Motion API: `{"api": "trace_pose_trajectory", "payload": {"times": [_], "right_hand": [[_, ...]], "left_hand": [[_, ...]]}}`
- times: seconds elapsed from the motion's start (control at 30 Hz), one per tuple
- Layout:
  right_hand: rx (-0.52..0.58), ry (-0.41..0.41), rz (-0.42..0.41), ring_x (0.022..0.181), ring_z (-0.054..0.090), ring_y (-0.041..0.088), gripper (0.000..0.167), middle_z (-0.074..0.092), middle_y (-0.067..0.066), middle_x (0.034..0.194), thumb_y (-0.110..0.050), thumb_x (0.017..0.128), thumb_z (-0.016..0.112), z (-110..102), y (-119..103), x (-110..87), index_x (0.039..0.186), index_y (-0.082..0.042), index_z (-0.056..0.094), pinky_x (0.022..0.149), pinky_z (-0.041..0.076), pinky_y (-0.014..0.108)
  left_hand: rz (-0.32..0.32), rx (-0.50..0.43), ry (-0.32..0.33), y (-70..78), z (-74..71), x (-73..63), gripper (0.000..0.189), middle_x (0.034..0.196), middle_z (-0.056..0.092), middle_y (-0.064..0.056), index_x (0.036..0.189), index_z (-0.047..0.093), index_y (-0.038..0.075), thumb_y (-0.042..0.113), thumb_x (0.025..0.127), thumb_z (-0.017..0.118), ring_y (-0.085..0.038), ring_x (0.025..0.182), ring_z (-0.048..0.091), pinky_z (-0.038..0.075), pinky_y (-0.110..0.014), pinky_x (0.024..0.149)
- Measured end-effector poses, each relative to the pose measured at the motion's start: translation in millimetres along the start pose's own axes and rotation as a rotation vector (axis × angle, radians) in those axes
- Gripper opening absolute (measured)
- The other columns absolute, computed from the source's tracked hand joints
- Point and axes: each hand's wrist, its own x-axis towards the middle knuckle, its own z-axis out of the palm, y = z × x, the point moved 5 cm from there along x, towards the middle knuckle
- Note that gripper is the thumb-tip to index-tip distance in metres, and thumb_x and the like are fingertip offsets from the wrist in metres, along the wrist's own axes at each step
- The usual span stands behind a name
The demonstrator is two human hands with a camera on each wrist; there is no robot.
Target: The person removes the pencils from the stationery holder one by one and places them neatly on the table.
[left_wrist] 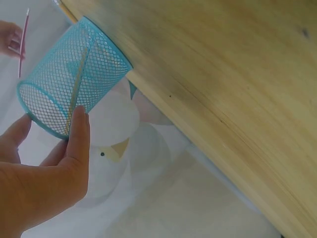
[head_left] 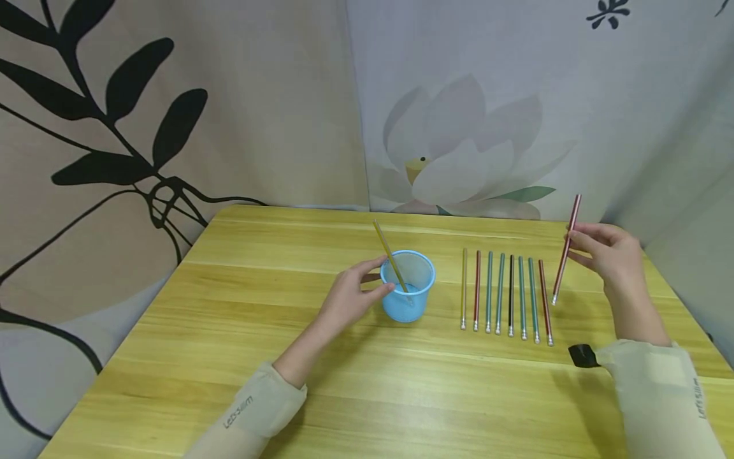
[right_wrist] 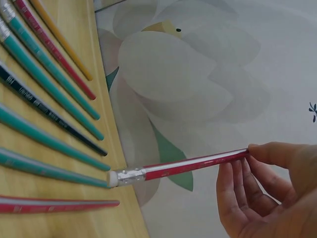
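My left hand (head_left: 351, 290) holds a light-blue mesh pencil cup (head_left: 406, 311) at its rim, thumb on the near side and fingers on the far left. One yellow pencil (head_left: 385, 241) leans inside the cup, its upper end above the rim. Over the table's right side, my right hand (head_left: 616, 258) pinches a red pencil (head_left: 575, 211), eraser end down and slightly tilted. In the right wrist view the silver ferrule (right_wrist: 131, 176) and white eraser of that pencil point away from the fingers.
Between the cup and my right hand lies a row of pencils: a yellow one (head_left: 464, 287), a black one (head_left: 511, 296), several teal ones, and red ones, including the rightmost (head_left: 545, 303). Erasers face me. A patterned curtain (head_left: 298, 127) hangs behind the wooden table (head_left: 229, 357).
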Motion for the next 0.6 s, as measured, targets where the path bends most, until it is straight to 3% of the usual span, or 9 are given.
{"api": "trace_pose_trajectory", "payload": {"times": [0.23,0.6], "right_hand": [[0.039,-0.026,0.034,0.075,0.068,0.001,0.005,0.073,-0.013,0.083,-0.016,0.093,0.070,-6,10,1.7,0.096,-0.017,0.074,0.066,0.061,0.017],[0.003,-0.047,0.088,0.076,0.069,0.000,0.008,0.072,-0.015,0.083,-0.014,0.095,0.067,-15,27,2.6,0.095,-0.020,0.073,0.066,0.061,0.018]], "left_hand": [[0.005,0.003,0.003,-1.3,-0.1,0.4,0.055,0.145,0.056,-0.013,0.143,0.054,0.011,0.021,0.092,0.072,-0.033,0.123,0.064,0.058,-0.044,0.096],[0.012,0.003,0.006,-1.5,-0.2,0.7,0.055,0.144,0.057,-0.014,0.143,0.054,0.010,0.020,0.092,0.073,-0.035,0.122,0.064,0.059,-0.044,0.095]]}}
